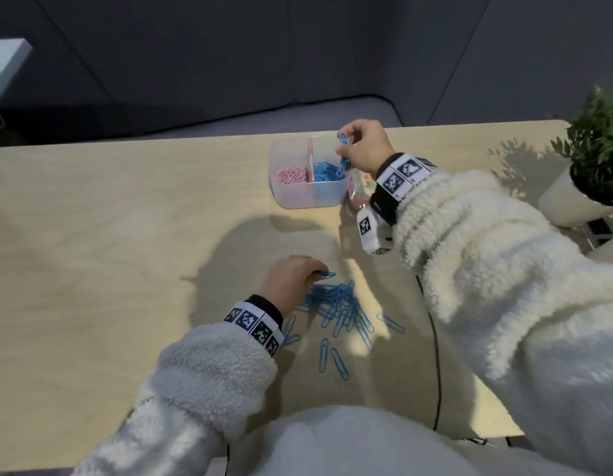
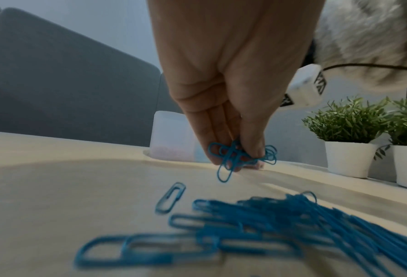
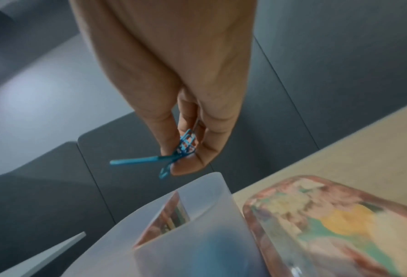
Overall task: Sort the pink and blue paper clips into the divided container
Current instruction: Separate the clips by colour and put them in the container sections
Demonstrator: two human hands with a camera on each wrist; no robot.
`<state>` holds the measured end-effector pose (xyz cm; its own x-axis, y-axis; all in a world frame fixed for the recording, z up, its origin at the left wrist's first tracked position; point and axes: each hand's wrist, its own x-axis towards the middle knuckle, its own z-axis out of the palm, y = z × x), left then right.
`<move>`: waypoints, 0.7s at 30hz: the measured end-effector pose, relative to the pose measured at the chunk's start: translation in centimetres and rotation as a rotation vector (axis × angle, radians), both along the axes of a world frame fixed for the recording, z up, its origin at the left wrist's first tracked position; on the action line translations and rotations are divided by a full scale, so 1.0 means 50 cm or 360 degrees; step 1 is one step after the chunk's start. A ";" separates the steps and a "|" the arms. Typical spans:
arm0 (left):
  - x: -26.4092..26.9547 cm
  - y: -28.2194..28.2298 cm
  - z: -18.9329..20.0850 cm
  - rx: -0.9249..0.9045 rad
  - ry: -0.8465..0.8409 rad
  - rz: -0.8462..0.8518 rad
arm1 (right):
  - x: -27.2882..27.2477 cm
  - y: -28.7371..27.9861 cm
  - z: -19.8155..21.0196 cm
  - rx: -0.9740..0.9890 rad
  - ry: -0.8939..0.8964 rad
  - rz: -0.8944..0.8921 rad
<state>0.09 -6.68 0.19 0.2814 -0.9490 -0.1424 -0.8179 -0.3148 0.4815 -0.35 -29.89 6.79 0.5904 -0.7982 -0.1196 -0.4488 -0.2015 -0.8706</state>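
Observation:
A translucent divided container (image 1: 327,196) stands at the table's far side, with pink clips (image 1: 290,174) in its left half and blue clips (image 1: 324,170) in its right half. My right hand (image 1: 363,146) hovers over the right half and pinches a bunch of blue clips (image 1: 344,151) (image 3: 182,150). A loose pile of blue clips (image 1: 339,304) (image 2: 292,215) lies on the near table. At the pile's far left edge my left hand (image 1: 291,276) pinches a few blue clips (image 2: 238,155) just above the table.
A pink patterned box (image 3: 335,224) lies right of the container. Two potted plants (image 2: 349,135) in white pots stand at the table's right edge. A black cable (image 1: 435,338) runs along the table on the right. A grey sofa sits beyond the far edge.

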 end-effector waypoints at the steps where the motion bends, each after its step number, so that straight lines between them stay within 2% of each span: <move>1: 0.003 -0.007 0.007 -0.0038 0.0012 0.0004 | 0.014 -0.003 0.002 -0.0073 0.0019 -0.0010; 4: 0.023 -0.038 0.037 -0.0177 0.0042 0.0057 | 0.040 -0.003 -0.005 -0.0283 0.0197 0.0082; 8: 0.061 -0.099 0.083 -0.0367 0.0010 0.0145 | 0.037 0.009 -0.028 -0.0296 0.0427 0.0342; 11: 0.081 -0.155 0.107 -0.0390 -0.0066 0.0209 | 0.006 0.007 -0.028 -0.0296 0.0300 0.0188; 15: 0.110 -0.239 0.124 -0.0313 0.0026 0.0369 | -0.081 0.008 -0.030 -0.0306 -0.0121 -0.0131; 18: 0.130 -0.297 0.124 -0.0128 -0.0087 0.0417 | -0.164 0.043 -0.052 -0.0239 -0.0185 -0.0132; 21: 0.135 -0.328 0.110 -0.0012 -0.0294 0.0385 | -0.246 0.089 -0.091 -0.0161 -0.0089 -0.0018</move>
